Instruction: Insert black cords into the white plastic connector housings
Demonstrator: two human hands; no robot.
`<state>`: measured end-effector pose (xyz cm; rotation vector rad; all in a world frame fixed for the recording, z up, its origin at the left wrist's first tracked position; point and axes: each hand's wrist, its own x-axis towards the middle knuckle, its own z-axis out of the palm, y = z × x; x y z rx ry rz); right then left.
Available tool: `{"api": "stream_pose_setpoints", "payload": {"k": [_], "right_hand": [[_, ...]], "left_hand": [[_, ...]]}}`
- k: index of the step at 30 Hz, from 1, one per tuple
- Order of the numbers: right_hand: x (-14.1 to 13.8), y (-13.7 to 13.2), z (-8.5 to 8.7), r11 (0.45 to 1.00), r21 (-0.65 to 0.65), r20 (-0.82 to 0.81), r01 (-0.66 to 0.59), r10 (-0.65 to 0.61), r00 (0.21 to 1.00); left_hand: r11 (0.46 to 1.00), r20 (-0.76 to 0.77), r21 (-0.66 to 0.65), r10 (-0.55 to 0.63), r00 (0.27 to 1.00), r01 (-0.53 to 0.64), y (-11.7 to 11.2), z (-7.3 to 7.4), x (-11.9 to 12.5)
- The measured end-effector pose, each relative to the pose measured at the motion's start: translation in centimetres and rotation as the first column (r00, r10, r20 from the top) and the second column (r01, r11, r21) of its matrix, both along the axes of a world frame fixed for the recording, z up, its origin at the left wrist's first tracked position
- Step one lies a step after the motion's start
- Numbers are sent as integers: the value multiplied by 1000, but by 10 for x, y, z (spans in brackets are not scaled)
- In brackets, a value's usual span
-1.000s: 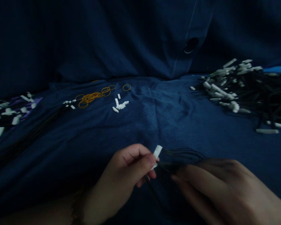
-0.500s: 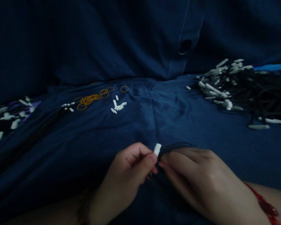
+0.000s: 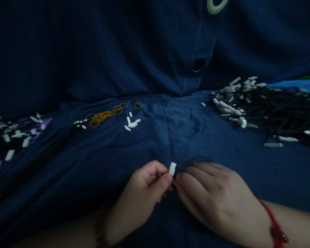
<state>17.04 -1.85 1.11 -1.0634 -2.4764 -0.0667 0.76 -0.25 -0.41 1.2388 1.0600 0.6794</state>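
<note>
Between its thumb and forefinger, my left hand (image 3: pixel 144 193) pinches a small white plastic connector (image 3: pixel 172 168), whose upper part sticks out above the thumb. Right beside it, my right hand (image 3: pixel 217 196) is closed with its fingertips together, close to the connector. Thin black wires (image 3: pixel 198 158) run from near the connector and loop behind the right hand's knuckles. The right fingers seem to grip these wires, though the exact grip is hidden behind the hand.
Dark blue cloth (image 3: pixel 155 144) covers the surface. Orange rubber bands (image 3: pixel 103 116) and several loose white connectors (image 3: pixel 132 124) lie ahead. A bundle of black wires with white ends (image 3: pixel 59 141) lies left, near a white-ended pile (image 3: pixel 18 134). Another black-wire pile (image 3: pixel 268 106) lies right.
The camera view has shifted, so the things on the cloth sit slightly lower, and the right pile further left. Both hands keep their pinches; the fingertips look slightly closer together.
</note>
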Motion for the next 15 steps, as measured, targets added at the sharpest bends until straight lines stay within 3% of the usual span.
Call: {"api": "stream_pose_setpoints", "payload": {"k": [2,4,6,8,11,13,15], "right_hand": [[3,1,8,996,58,1,66,-66,998],[11,6,17,993,-101,-71,69,-77,994],[25,15,29,948,-318,-128,-12,-30,991],[43,27,43,920,-389,-155,-48,-14,988],[63,37,59,938,-343,-185,-45,-21,983],[64,35,60,924,-354,-156,-143,92,983],[57,28,53,875,-422,-94,-236,217,972]], "left_hand": [[1000,16,12,-2,1000,2,-1,1,-1],[999,0,31,-34,999,34,-2,3,-3],[993,-48,79,-81,996,85,0,8,-6],[986,-89,129,-97,991,108,3,16,-9],[969,-132,218,-92,987,119,8,36,-11],[950,-162,276,-100,982,143,12,54,-8],[920,-204,353,-101,974,170,16,77,-5]]}}
